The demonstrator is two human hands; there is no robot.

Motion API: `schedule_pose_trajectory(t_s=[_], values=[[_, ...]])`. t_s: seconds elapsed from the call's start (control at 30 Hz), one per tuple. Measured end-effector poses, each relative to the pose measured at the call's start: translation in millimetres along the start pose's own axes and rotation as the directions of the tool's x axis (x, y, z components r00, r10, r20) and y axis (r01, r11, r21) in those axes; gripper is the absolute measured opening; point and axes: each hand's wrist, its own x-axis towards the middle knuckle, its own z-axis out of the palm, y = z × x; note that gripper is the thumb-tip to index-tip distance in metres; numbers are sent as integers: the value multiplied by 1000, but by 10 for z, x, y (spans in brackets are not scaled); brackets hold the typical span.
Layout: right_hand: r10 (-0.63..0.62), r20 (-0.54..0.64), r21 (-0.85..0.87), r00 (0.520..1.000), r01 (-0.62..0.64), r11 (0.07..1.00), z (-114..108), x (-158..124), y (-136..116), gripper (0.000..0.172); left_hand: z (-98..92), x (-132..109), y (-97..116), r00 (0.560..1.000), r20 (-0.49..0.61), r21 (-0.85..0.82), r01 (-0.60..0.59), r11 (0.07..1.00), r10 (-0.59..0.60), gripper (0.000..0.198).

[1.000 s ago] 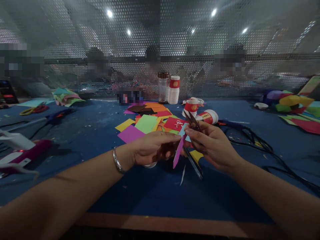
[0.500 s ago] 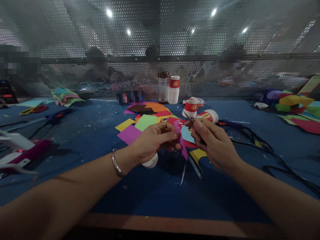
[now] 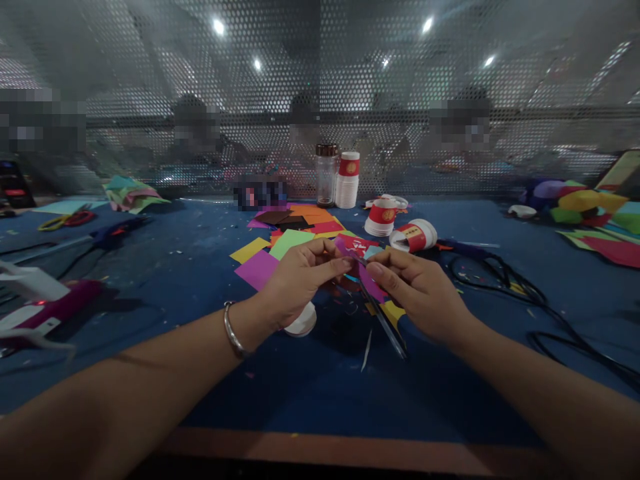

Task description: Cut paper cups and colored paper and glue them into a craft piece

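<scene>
My left hand (image 3: 310, 273) pinches a small purple paper piece (image 3: 371, 285) between thumb and fingers. Part of that paper hangs below the fingertips, over the loose sheets. My right hand (image 3: 420, 283) is closed on a slim, dark pointed tool (image 3: 358, 259); its grip end is hidden, so its kind does not show. The tool's tip meets the paper close to my left thumb. Beneath the hands lie a clear rod (image 3: 393, 333), a thin white strip (image 3: 367, 351) and a yellow paper scrap (image 3: 394, 313). A white disc (image 3: 303, 321) rests beside my left wrist.
Coloured sheets (image 3: 293, 243) spread ahead. Behind are a glass bottle (image 3: 326, 177), stacked paper cups (image 3: 347, 190) and a tipped cup (image 3: 415, 235). Glue guns (image 3: 117, 233) with cables lie on both sides. A purple power strip (image 3: 55, 310) is at left, paper shapes (image 3: 575, 200) at right.
My right hand has turned and come down left, bringing the dark tool's tip from pointing up to against the purple paper. The paper has tilted in my left hand.
</scene>
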Motion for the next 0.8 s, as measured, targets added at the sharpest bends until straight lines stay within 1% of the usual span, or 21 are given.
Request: schedule_pose_trajectory(t_s=[0.17, 0.23, 0.57, 0.73, 0.8], values=[[-66, -10, -33, 998, 66, 997, -6, -3, 13, 32, -6, -2, -9, 1000, 19, -33, -1, 999, 2, 19], [-73, -13, -48, 997, 72, 996, -10, -3, 9, 30, -9, -1, -13, 1000, 19, -42, 3, 999, -3, 20], [-79, -3, -18, 997, 79, 997, -9, -6, -13, 28, -17, 12, -21, 999, 29, -109, 38, 993, -35, 28], [-118, 1, -24, 993, 118, 993, -17, -4, -8, 26, -19, 8, -14, 998, 33, -110, 52, 993, -49, 28], [-115, 6, -26, 993, 115, 993, -20, -3, -4, 27, -21, 9, -16, 998, 36, -112, 57, 992, -53, 27]])
